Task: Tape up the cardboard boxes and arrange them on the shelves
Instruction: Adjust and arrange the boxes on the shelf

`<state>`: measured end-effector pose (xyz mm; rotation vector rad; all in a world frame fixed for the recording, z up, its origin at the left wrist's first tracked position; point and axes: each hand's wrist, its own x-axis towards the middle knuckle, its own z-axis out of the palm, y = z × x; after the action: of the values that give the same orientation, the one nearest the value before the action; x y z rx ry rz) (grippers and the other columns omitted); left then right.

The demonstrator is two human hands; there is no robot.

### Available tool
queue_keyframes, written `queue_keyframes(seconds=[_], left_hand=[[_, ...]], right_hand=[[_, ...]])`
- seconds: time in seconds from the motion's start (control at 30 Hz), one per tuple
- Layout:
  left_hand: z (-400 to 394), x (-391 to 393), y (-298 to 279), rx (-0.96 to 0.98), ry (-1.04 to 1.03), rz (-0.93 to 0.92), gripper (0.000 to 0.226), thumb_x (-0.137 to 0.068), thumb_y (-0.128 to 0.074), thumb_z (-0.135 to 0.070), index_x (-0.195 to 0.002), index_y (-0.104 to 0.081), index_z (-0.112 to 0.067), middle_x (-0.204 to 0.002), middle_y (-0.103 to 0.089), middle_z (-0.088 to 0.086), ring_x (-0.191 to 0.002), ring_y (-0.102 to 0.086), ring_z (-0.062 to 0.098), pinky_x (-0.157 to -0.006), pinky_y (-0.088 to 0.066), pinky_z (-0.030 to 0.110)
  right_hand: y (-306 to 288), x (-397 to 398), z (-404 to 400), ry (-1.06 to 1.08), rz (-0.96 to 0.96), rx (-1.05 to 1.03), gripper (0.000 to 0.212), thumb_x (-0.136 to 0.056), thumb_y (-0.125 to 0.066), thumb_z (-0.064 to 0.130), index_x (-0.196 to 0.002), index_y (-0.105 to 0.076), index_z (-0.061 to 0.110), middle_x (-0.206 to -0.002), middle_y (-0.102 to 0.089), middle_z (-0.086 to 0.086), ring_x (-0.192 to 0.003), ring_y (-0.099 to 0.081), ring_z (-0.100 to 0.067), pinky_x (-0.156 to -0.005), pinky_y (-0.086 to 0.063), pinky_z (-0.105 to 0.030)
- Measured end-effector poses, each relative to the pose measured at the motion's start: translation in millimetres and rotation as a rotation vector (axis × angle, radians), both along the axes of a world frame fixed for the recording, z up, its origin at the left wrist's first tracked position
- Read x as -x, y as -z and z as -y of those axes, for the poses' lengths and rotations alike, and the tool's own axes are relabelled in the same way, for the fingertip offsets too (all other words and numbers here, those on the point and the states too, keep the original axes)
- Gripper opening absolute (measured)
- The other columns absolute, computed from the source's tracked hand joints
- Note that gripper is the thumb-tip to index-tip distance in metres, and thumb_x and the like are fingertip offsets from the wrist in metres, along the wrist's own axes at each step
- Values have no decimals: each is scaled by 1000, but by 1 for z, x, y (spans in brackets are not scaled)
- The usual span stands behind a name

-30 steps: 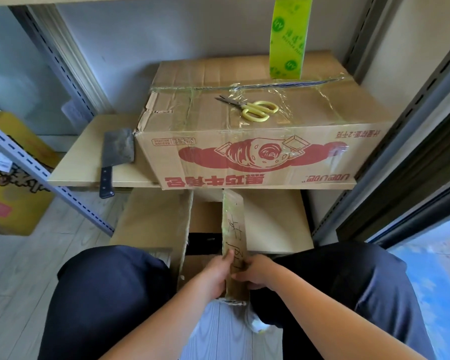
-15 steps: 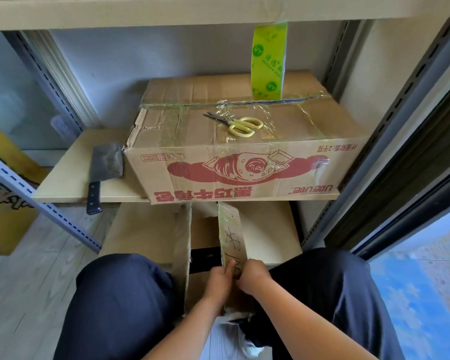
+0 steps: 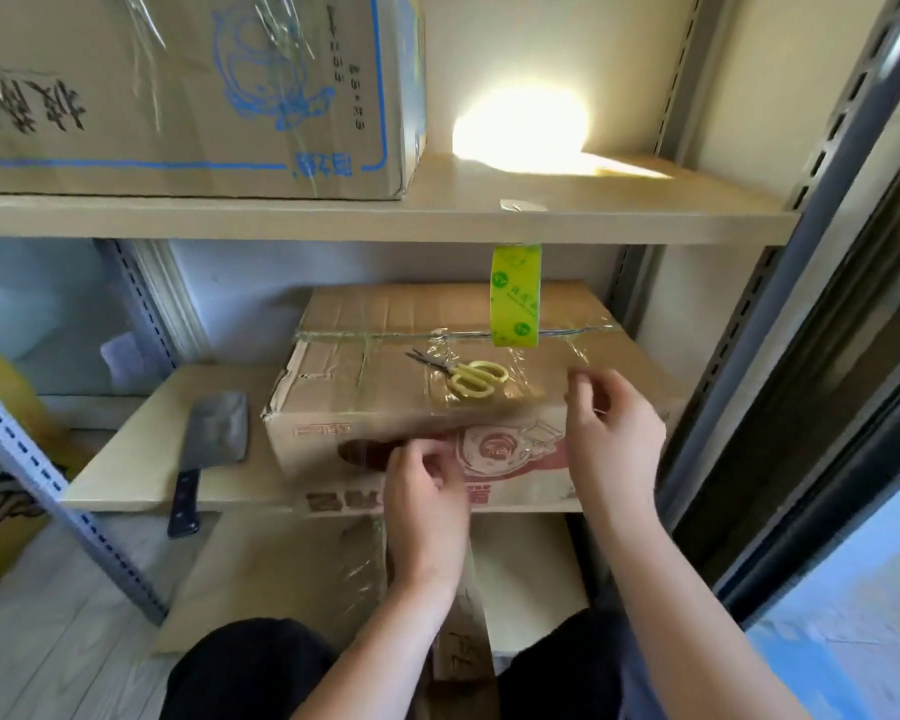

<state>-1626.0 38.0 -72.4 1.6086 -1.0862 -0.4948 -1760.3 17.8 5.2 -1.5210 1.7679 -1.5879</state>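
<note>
Though crumpled, glossy tape on corrugated box

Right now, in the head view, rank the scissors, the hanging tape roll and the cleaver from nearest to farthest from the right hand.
From the right hand:
1. Scissors, just to its left on the box top.
2. Tape roll, hanging from the shelf edge above.
3. Cleaver, far left on the shelf beside the box.

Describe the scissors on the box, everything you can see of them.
The scissors are small, with pale yellow looped handles that look plastic and thin dark metal blades. They lie flat on top of the taped cardboard box on the middle shelf, blades closed or nearly so, tips pointing left and away, handles toward the right. They rest among wrinkled clear tape. Neither hand touches them; the green tape roll hangs just behind.
</note>
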Motion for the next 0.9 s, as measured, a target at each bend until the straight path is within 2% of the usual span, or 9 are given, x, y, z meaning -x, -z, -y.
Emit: queue_keyframes(seconds=[0.1,0.17,0.3,0.37,0.43,0.5,0.6,0.77,0.9], left_hand=[[2,15,-87,256,18,-173,9,-98,-48,-29,-98,-56,-26,-92,-61,-10,-85,-59,6,-71,-47,22],[9,23,-131,324,78,-222,24,-101,-40,-39,-95,-55,-22,-85,-60,-3,-79,-58,11,-65,-44,28],[25,31,-183,176,254,-223,29,-100,-40,-49,-104,-56,-26,-88,-62,-11,-82,-59,8,-63,-44,23],[29,31,-189,39,335,-289,22,-98,-47,-45,-104,-56,-26,-88,-61,-12,-80,-59,9,-61,-45,24],[27,28,-189,-61,391,-226,25,-96,-50,-41,-94,-64,-21,-84,-69,-3,-78,-65,16,-64,-51,29],[22,24,-195,-42,400,-175,31,-95,-52,-37,-84,-71,-14,-78,-74,4,-73,-69,21,-64,-52,31],[15,23,-214,3,390,-126,35,-91,-53,-37,-74,-72,-13,-69,-74,1,-70,-72,21,-72,-59,38],[9,27,-227,-24,371,-118,38,-94,-53,-40,-75,-73,-13,-69,-74,2,-70,-73,22,-76,-60,42],[4,26,-233,-10,361,-141,42,-99,-50,-35,-69,-69,-12,-61,-72,1,-59,-70,16,-61,-53,27]], right_hand=[[-56,-4,11,-80,163,45,22,-101,-46,36,-91,-65,28,-81,-64,14,-77,-57,-1,-67,-43,-22],[-85,-10,18,-180,234,-3,29,-101,-44,45,-81,-60,31,-78,-60,17,-77,-55,2,-68,-43,-21],[-118,-19,35,-341,298,-228,36,-93,-52,57,-88,-61,22,-84,-62,5,-82,-58,-10,-76,-46,-28],[-123,-22,41,-389,418,-340,41,-86,-65,53,-97,-64,13,-93,-66,-2,-86,-62,-16,-74,-51,-29],[-125,-23,43,-361,503,-393,43,-82,-73,46,-95,-66,7,-91,-69,-10,-79,-66,-22,-66,-56,-32],[-131,-24,45,-357,546,-444,39,-83,-76,38,-85,-65,0,-68,-62,-13,-55,-57,-22,-49,-50,-29],[-148,-21,46,-426,538,-585,39,-93,-62,31,-63,-49,10,-37,-37,-5,-27,-32,-15,-33,-30,-17],[-159,-20,40,-411,481,-558,40,-94,-60,25,-61,-46,8,-37,-33,-4,-25,-30,-16,-31,-32,-16],[-167,-16,40,-475,393,-605,37,-87,-50,15,-51,-45,8,-36,-35,-7,-27,-32,-19,-34,-34,-19]])
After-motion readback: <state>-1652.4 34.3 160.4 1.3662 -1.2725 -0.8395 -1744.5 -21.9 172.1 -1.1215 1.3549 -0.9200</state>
